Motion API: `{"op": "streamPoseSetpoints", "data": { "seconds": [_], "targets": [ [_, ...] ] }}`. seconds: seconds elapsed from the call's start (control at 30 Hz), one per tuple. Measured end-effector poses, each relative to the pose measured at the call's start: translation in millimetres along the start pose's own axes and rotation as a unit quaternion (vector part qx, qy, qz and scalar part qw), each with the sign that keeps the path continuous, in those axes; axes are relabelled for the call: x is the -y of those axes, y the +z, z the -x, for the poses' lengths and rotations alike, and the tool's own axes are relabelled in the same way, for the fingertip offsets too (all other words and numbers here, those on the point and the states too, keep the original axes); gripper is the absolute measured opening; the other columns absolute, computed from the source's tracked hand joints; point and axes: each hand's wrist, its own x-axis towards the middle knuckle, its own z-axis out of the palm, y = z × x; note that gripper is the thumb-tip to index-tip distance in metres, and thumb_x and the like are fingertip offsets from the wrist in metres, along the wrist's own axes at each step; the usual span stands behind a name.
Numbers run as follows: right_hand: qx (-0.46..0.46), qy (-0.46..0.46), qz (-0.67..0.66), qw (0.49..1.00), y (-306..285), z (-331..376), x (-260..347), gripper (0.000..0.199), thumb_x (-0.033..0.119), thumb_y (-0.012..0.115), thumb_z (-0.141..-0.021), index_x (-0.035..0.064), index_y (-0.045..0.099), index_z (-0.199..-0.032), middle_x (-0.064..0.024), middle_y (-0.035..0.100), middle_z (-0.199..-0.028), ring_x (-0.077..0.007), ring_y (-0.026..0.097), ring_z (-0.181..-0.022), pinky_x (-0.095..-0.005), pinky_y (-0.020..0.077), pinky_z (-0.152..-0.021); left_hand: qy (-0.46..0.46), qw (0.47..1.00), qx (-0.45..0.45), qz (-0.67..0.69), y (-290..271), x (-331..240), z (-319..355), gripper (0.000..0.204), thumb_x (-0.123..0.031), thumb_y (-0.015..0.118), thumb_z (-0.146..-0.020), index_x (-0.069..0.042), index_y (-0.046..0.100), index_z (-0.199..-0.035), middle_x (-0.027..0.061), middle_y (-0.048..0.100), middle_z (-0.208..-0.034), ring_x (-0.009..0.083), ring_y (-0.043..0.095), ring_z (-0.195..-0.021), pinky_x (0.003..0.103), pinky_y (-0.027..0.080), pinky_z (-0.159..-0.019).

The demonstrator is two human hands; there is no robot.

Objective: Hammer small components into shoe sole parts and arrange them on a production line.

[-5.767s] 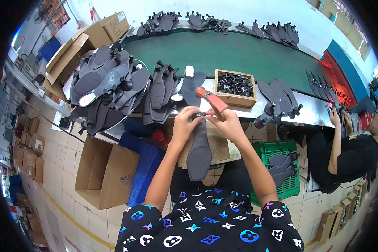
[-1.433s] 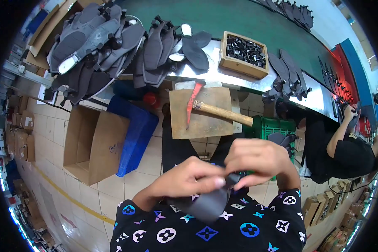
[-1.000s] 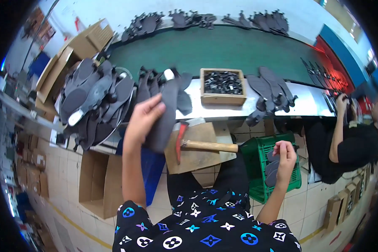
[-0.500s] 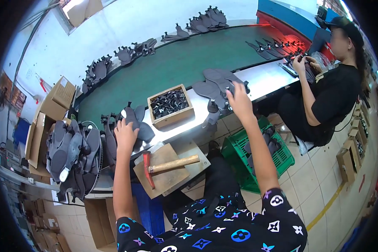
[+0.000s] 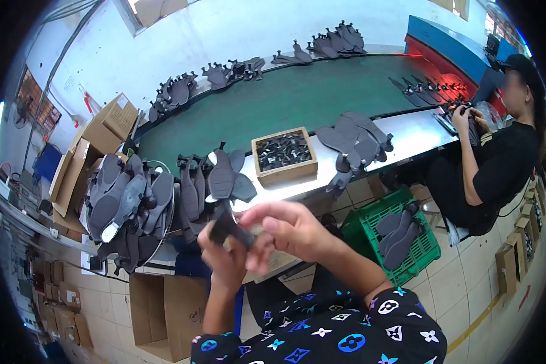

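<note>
Above the lap, a dark, strap-like sandal piece (image 5: pixel 229 229) is blurred by motion, so its exact shape is unclear. My left hand (image 5: pixel 224 261) grips it from below with curled fingers. From the right, my right hand (image 5: pixel 294 233) meets its other end, thumb and fingers bent about it. Just beyond the hands, grey sandal soles (image 5: pixel 222 173) with black tabs lie overlapped on the bench edge. Right of them a wooden box (image 5: pixel 286 174) holds many small black and metal fittings. Another stack of soles (image 5: pixel 355 139) lies past the box. My hands mostly hide the work block beneath.
A green conveyor belt (image 5: pixel 273 100) runs behind the metal bench, with sole piles (image 5: pixel 179 91) along its far edge. More soles heap up on a round rack (image 5: pixel 130 200) at left. A green crate (image 5: pixel 394 236) stands on the floor at right, near a seated co-worker (image 5: pixel 503 145).
Both hands have left the sole piles and come together nearer my body, now around a dark piece. The view has shifted, and the hammer on the block is hidden.
</note>
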Motion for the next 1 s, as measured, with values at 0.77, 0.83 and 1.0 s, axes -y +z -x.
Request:
{"op": "streamPoseSetpoints", "data": {
  "seconds": [0.77,0.83,1.0],
  "targets": [
    [-0.555,0.225,0.395,0.697,-99,305,-142,0.036,0.027,0.07,-0.09,0.0005,0.056,-0.072,0.0007,0.044,-0.055,-0.0111,0.043,-0.051,-0.0343,0.0356,-0.05,-0.022,0.981,0.126,-0.142,116,119,-100,0.017,-0.008,0.066,-0.086,-0.003,0.064,-0.102,0.0161,0.062,-0.099,0.0357,0.059,-0.099,0.045,0.049,-0.085],
    [-0.537,0.205,0.461,0.676,-101,295,-137,0.043,0.032,0.07,-0.091,-0.001,0.053,-0.069,-0.0028,0.043,-0.056,-0.011,0.042,-0.053,-0.036,0.0341,-0.051,0.013,0.978,0.131,-0.16,148,155,-121,0.016,-0.007,0.066,-0.085,-0.002,0.066,-0.1,0.0187,0.065,-0.1,0.037,0.062,-0.098,0.046,0.051,-0.083],
    [-0.543,0.155,0.372,0.737,-117,279,-140,0.045,0.033,0.07,-0.094,0.0055,0.052,-0.063,0.0016,0.047,-0.048,-0.0086,0.045,-0.039,-0.028,0.0329,-0.039,-0.036,0.951,0.257,-0.168,184,179,-142,0.011,-0.005,0.069,-0.081,0.003,0.07,-0.088,0.0225,0.07,-0.086,0.0399,0.068,-0.083,0.046,0.053,-0.075]
  ]
}}
